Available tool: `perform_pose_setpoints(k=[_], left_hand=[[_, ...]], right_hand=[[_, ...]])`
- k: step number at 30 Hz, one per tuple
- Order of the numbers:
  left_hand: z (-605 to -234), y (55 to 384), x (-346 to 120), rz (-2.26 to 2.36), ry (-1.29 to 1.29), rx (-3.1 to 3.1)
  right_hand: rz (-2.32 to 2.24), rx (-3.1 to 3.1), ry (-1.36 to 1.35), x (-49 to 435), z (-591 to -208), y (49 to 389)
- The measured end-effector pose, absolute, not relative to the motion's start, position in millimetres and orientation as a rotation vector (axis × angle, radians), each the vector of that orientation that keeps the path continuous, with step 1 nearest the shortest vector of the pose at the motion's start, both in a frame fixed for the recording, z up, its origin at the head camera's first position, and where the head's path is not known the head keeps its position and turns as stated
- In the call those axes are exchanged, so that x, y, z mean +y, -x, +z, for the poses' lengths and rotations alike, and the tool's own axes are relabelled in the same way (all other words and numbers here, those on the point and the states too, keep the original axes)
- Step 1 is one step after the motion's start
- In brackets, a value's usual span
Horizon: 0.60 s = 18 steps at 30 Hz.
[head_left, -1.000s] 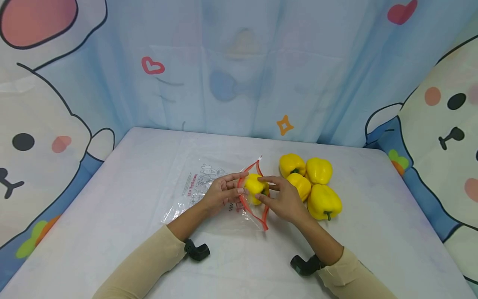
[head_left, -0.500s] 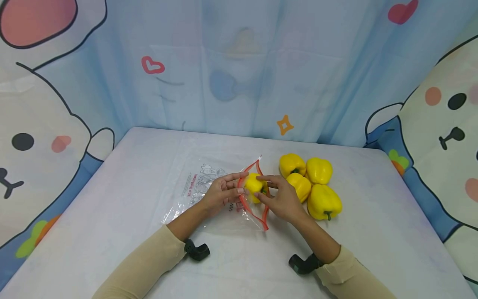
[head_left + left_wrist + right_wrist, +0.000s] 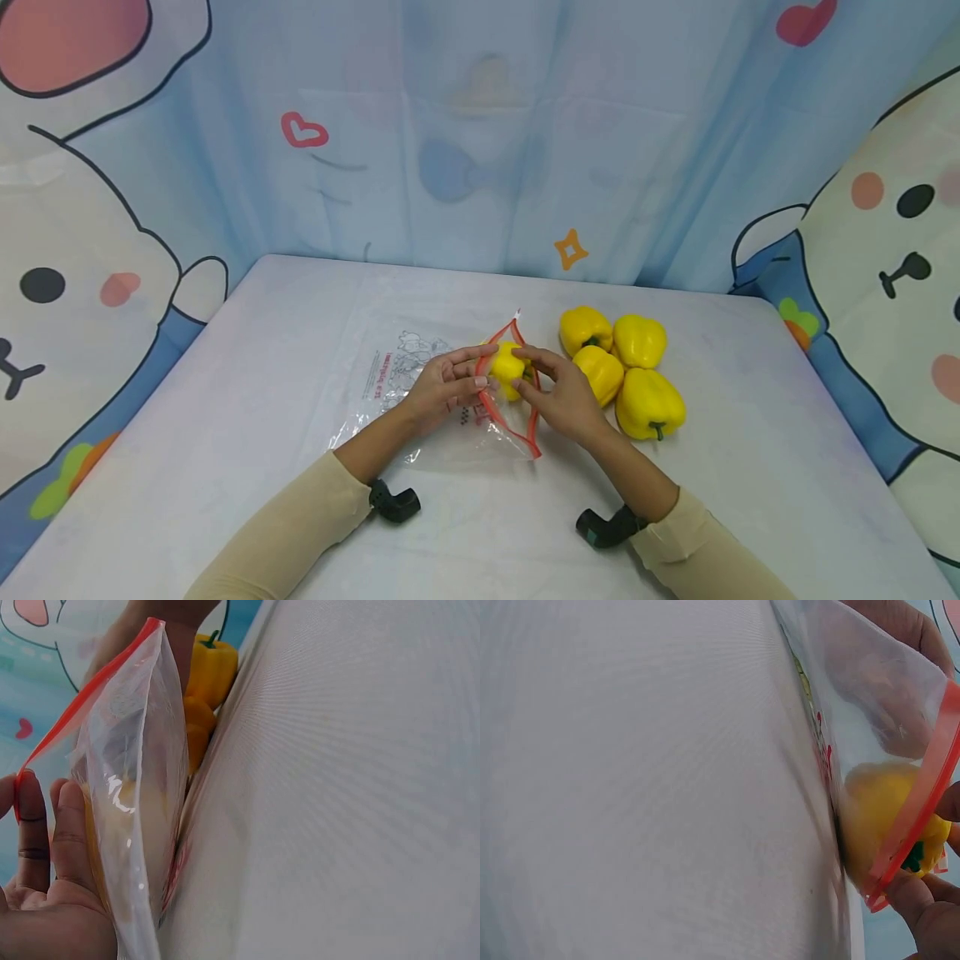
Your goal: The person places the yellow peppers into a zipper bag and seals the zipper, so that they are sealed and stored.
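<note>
A clear zip bag (image 3: pixel 375 408) with a red zip strip lies on the table, its mouth held apart and facing right. My left hand (image 3: pixel 442 385) pinches the red edge between thumb and fingertips, as the left wrist view shows. Inside the mouth is a yellow bell pepper (image 3: pixel 506 372), its green stem turned toward the opening. Fingers and thumb of my right hand (image 3: pixel 568 400) hold this pepper at its stem end, right at the red strip. Through the film in the right wrist view, the pepper's body (image 3: pixel 877 806) shows within the bag.
Several more yellow bell peppers (image 3: pixel 649 403) sit grouped on the white-covered table (image 3: pixel 750 467), just right of my right hand. Behind the table hangs a blue cartoon curtain (image 3: pixel 480 183). Black wrist cameras (image 3: pixel 396 505) stick out from both wrists.
My right hand has moved slightly left, taking the pepper a little farther into the bag. The left hand keeps its hold on the edge; the other peppers stay put.
</note>
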State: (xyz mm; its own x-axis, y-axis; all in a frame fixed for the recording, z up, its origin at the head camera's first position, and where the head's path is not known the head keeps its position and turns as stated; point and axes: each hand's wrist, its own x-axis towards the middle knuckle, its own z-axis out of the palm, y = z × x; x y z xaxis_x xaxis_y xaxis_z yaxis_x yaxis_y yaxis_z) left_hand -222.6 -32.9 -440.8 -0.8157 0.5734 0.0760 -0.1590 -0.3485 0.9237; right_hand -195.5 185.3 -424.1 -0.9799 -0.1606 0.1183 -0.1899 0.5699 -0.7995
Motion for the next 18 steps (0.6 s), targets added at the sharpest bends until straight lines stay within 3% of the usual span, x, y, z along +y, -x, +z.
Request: perform_pose_setpoints(k=[18], left_hand=[[-441.0,223.2,-33.0,2.195,-0.563,1.407]], right_hand=[[1.443,-2.702,-0.226,181.1,-430.2,197.5]])
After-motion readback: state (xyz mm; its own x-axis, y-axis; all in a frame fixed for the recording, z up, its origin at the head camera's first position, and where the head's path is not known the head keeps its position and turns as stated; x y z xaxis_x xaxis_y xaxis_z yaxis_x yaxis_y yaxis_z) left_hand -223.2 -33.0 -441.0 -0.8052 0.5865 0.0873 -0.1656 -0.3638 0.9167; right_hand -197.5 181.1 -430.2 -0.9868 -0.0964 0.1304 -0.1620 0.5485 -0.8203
